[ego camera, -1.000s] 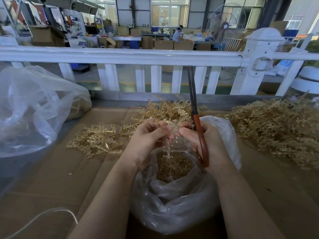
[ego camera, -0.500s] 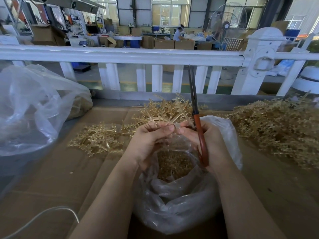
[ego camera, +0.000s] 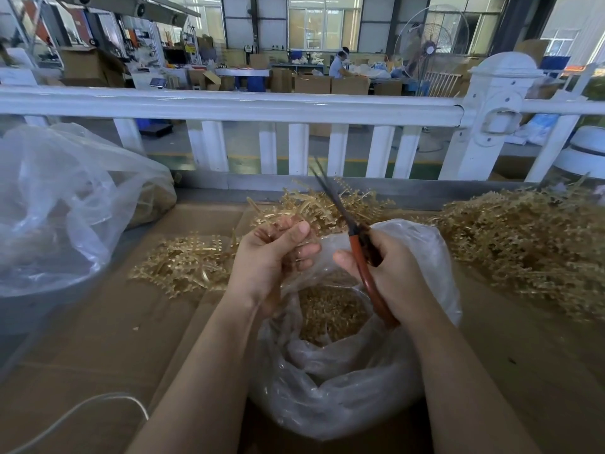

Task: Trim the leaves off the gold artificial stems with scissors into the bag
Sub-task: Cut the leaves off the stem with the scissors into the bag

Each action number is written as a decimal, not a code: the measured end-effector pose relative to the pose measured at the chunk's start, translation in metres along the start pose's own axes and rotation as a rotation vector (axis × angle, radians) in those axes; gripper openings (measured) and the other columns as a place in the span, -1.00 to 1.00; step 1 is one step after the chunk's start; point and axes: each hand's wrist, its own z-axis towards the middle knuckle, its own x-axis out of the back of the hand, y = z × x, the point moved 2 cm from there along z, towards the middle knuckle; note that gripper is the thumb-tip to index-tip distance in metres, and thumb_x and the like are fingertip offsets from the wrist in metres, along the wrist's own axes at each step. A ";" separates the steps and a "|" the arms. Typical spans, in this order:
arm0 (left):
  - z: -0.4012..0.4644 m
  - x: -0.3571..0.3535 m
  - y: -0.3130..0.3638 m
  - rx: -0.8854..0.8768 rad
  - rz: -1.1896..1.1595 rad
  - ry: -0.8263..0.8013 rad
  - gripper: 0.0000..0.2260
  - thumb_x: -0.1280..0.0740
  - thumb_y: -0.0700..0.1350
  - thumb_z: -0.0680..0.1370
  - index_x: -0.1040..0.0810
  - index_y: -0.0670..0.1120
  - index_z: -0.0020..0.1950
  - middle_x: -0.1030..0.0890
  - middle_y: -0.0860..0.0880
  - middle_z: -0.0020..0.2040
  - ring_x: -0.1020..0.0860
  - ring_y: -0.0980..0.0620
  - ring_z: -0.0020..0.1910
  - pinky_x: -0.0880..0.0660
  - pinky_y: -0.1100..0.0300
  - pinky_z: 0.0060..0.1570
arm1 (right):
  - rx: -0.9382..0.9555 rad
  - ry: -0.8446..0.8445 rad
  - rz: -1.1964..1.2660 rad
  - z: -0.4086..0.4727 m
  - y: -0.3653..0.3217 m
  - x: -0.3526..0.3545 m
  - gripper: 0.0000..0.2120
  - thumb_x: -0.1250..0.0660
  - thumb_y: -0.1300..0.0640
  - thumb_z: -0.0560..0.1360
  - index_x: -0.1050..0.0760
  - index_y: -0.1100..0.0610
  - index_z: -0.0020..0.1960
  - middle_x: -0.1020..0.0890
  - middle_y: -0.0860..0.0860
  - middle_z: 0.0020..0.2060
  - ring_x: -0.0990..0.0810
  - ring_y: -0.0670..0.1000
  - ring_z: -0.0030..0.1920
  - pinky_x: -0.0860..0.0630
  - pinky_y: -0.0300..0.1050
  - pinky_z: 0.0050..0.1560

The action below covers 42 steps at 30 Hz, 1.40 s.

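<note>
Left hand (ego camera: 271, 257) pinches a gold stem (ego camera: 278, 221) (above the bag (ego camera: 343, 398)); right hand (ego camera: 389, 273) grips scissors (ego camera: 357, 253).

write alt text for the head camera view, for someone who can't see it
Over an open clear bag of gold trimmings, the left hand grips a gold stem while the right hand holds orange-handled scissors, blades pointing up. Piles of gold stems lie on cardboard.

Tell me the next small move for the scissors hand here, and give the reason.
Probably bring the scissors left to the gold stem gripped by the left hand and snip. The right hand holds them with the blades pointing up and away, apart from the stem, while the open bag sits right below to catch leaves.
</note>
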 end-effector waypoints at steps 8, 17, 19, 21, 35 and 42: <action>0.002 -0.001 -0.001 -0.033 -0.078 -0.055 -0.90 -0.47 -0.29 0.34 -0.68 -0.10 -0.25 -0.68 -0.06 -0.25 -0.65 0.06 -0.24 -0.58 0.28 -0.21 | 0.005 -0.069 -0.202 -0.002 0.005 -0.005 -0.46 -0.31 -0.57 0.19 -0.50 -0.21 -0.05 -0.60 -0.37 -0.09 -0.57 -0.30 -0.07 -0.46 -0.28 -0.13; 0.005 0.000 -0.005 -0.072 -0.256 0.000 -0.92 -0.42 -0.33 0.36 -0.62 -0.17 -0.25 -0.67 -0.06 -0.31 -0.64 0.06 -0.33 -0.59 0.28 -0.28 | 0.093 -0.038 -0.336 -0.003 0.006 -0.006 -0.44 -0.27 -0.57 0.23 -0.44 -0.18 -0.01 -0.60 -0.23 -0.17 -0.58 -0.21 -0.12 -0.53 -0.22 -0.12; 0.005 -0.001 -0.005 -0.071 -0.258 0.011 -0.92 -0.41 -0.33 0.36 -0.61 -0.18 -0.22 -0.67 -0.07 -0.31 -0.63 0.06 -0.34 -0.59 0.27 -0.29 | 0.101 -0.032 -0.340 -0.002 0.006 -0.006 -0.48 -0.27 -0.55 0.24 -0.42 -0.20 -0.04 -0.59 -0.23 -0.19 -0.57 -0.21 -0.13 -0.51 -0.24 -0.15; 0.004 -0.001 -0.005 -0.065 -0.256 0.020 -0.91 -0.42 -0.33 0.34 -0.60 -0.19 -0.20 -0.67 -0.08 -0.30 -0.64 0.06 -0.34 -0.60 0.26 -0.29 | 0.101 -0.033 -0.345 -0.003 0.006 -0.006 -0.48 -0.27 -0.56 0.24 -0.43 -0.19 -0.03 -0.60 -0.24 -0.18 -0.57 -0.20 -0.12 -0.53 -0.22 -0.13; 0.002 -0.001 -0.003 -0.056 -0.255 -0.010 -0.90 -0.43 -0.33 0.36 -0.65 -0.16 -0.20 -0.69 -0.08 -0.25 -0.67 0.06 -0.28 -0.61 0.26 -0.25 | 0.093 -0.011 -0.383 -0.006 -0.001 -0.006 -0.24 -0.18 -0.65 0.21 -0.55 -0.17 0.17 -0.58 -0.35 -0.15 -0.53 -0.31 -0.14 -0.41 -0.44 -0.12; 0.001 -0.001 -0.002 -0.079 -0.237 -0.007 -0.89 -0.43 -0.33 0.36 -0.61 -0.19 -0.15 -0.68 -0.07 -0.27 -0.65 0.08 -0.30 -0.59 0.29 -0.25 | 0.076 -0.020 -0.332 -0.008 -0.002 -0.006 -0.31 -0.27 -0.58 0.21 -0.60 -0.16 0.13 -0.67 -0.28 -0.11 -0.62 -0.25 -0.07 -0.54 -0.32 -0.03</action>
